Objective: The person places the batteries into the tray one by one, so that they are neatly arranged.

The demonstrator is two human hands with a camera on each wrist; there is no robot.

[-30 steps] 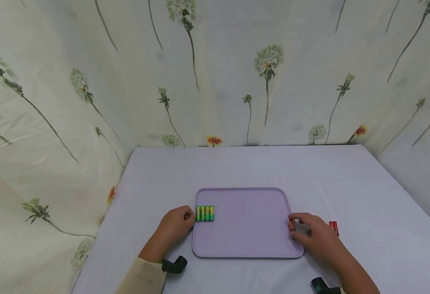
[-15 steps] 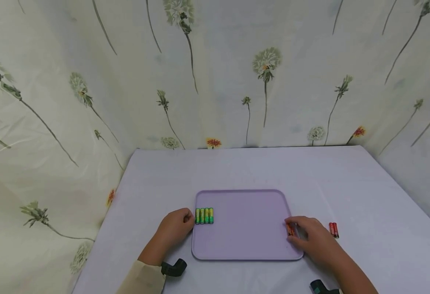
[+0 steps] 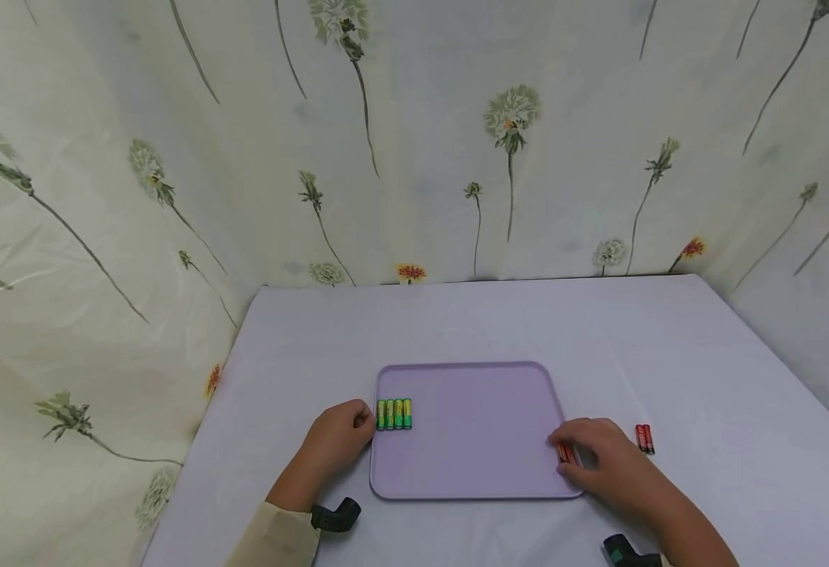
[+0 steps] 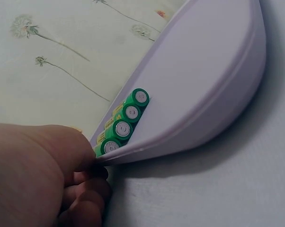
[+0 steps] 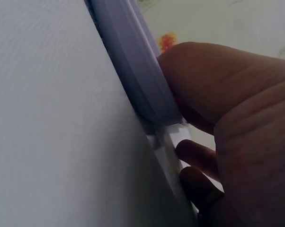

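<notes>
My left hand (image 3: pixel 341 435) grips the left rim of a lilac tray (image 3: pixel 485 429); in the left wrist view the thumb lies over the rim with fingers curled below. Next to it, a row of several green-and-yellow batteries (image 3: pixel 394 414) lies side by side inside the tray, flat ends showing in the left wrist view. At the tray's right side, my right hand (image 3: pixel 601 458) pinches red batteries (image 3: pixel 566 453) between thumb and forefinger, just inside the rim. How many it holds is partly hidden. The right wrist view shows only the hand and tray edge (image 5: pixel 145 71).
Two more red batteries (image 3: pixel 644 439) lie side by side on the white-covered table (image 3: pixel 471 323), right of the tray. A curtain with a dandelion print (image 3: pixel 428 142) hangs behind and beside the table.
My right hand has moved slightly left and toward me with the red batteries, along the tray's right side. More of the loose red pair now shows. My left hand has stayed in place.
</notes>
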